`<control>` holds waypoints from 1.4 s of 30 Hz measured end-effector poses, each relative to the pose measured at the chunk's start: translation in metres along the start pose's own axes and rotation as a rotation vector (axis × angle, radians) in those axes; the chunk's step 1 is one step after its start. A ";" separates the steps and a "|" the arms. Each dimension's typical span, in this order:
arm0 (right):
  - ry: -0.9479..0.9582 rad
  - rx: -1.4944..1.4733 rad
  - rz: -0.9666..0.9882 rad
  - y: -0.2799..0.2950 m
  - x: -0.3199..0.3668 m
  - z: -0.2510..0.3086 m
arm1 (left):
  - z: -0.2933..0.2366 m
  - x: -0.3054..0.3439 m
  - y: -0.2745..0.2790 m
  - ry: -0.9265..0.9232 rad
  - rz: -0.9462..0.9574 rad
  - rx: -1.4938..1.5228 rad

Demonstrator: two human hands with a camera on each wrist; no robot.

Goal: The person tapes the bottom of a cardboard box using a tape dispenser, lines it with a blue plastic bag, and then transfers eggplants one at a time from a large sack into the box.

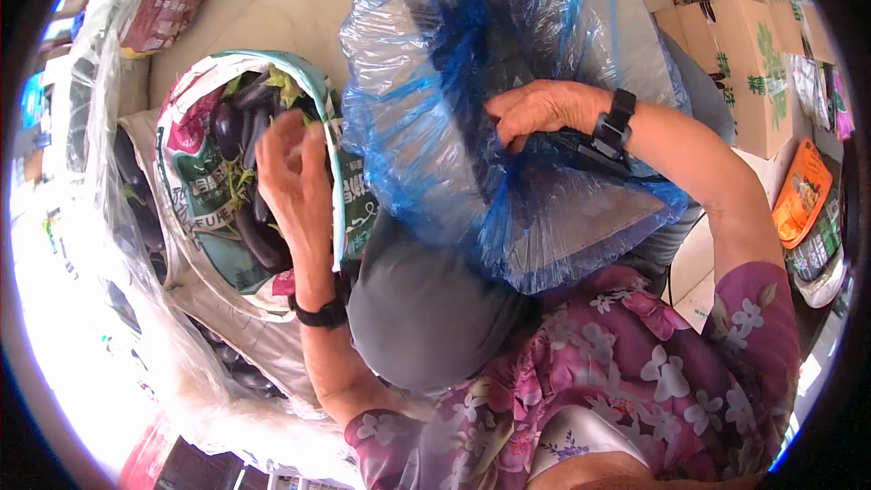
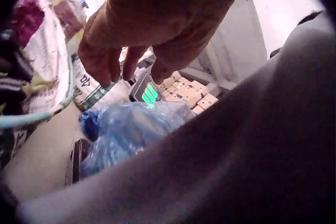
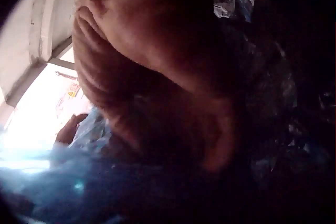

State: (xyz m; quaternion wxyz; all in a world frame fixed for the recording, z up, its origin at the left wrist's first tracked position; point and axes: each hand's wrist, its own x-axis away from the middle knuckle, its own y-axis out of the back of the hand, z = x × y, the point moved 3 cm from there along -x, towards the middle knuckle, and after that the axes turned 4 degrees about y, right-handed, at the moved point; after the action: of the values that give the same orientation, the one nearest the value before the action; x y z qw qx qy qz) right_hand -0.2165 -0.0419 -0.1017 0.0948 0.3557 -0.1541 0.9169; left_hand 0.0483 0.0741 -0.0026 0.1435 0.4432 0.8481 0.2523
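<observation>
My left hand (image 1: 295, 177) hovers over a printed sack (image 1: 204, 191) of dark purple eggplants (image 1: 263, 236), a little blurred. Its fingers hang loosely, and nothing shows between them in the left wrist view. On the right, my right hand (image 1: 553, 113) reaches into the mouth of a large blue plastic bag (image 1: 399, 109), palm down with the fingers bent loosely. A gap shows between its thumb and fingers in the dim right wrist view, with crinkled plastic film (image 3: 278, 77) close around them. The inside of the bag is mostly hidden.
Cardboard boxes (image 1: 735, 63) stand at the far right, with an orange package (image 1: 803, 195) below them. Clear plastic sheeting (image 1: 100, 181) and more eggplants (image 1: 141, 209) lie left of the sack. A grey-covered knee (image 1: 431, 308) sits between sack and bag.
</observation>
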 end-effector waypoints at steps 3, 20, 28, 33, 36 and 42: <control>-0.013 -0.222 -0.133 -0.004 0.006 0.003 | -0.010 -0.035 -0.023 -0.063 0.078 0.004; 0.135 1.112 0.116 -0.040 0.019 0.022 | -0.038 -0.113 -0.084 -0.055 0.245 0.068; 0.167 1.292 0.170 -0.045 0.035 -0.010 | -0.033 -0.125 -0.081 0.025 0.255 0.494; 0.349 1.297 -0.087 -0.025 0.076 0.037 | -0.025 -0.109 -0.050 0.086 0.027 0.397; 0.310 1.396 -0.312 0.007 0.095 0.060 | -0.041 -0.086 -0.031 -0.004 -0.034 0.305; 0.566 1.658 -0.505 0.022 0.095 0.039 | -0.073 -0.024 -0.058 -0.234 0.426 0.043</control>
State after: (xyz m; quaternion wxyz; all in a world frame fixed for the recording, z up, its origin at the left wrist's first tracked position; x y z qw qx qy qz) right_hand -0.2677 -0.0697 -0.0139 0.0408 0.0945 0.6659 0.7389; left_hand -0.0117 0.0042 0.0261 0.1747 0.6412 0.7184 0.2056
